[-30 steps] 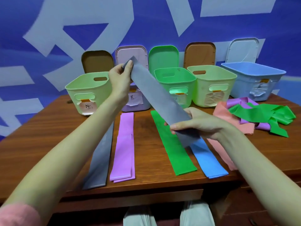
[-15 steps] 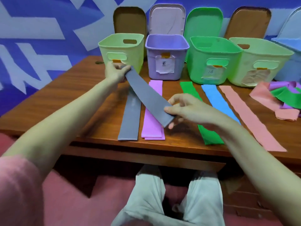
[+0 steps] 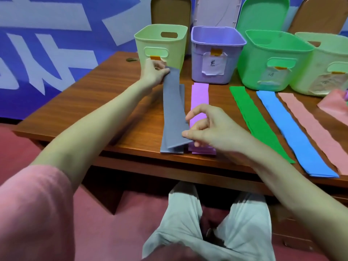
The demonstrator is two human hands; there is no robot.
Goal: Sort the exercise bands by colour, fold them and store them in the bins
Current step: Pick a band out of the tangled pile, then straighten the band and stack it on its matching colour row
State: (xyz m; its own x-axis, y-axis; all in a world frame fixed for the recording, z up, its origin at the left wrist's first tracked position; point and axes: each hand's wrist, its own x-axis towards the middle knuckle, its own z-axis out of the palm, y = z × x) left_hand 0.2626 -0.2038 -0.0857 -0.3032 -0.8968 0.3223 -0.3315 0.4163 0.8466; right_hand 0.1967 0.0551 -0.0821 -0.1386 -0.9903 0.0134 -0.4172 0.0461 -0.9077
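Note:
A grey band (image 3: 173,110) is stretched lengthwise just above another grey band (image 3: 182,91) that lies flat on the wooden table (image 3: 116,102). My left hand (image 3: 155,72) pinches the held band's far end, close to the pale green bin (image 3: 160,42). My right hand (image 3: 207,127) pinches its near end by the table's front edge. Beside the grey bands lie a purple band (image 3: 200,95), a green band (image 3: 252,117), a blue band (image 3: 288,129) and a pink band (image 3: 308,121), all in parallel strips.
Behind the strips stand a purple bin (image 3: 216,59), a green bin (image 3: 267,59) and another pale green bin (image 3: 327,68), with lids propped against the wall behind them. A crumpled pink band (image 3: 335,104) lies at the right edge. My knees show below the table.
Both hands have lowered the grey band from in front of the bins down onto the grey strip on the table, turning it to line up with that strip. The camera has tilted down.

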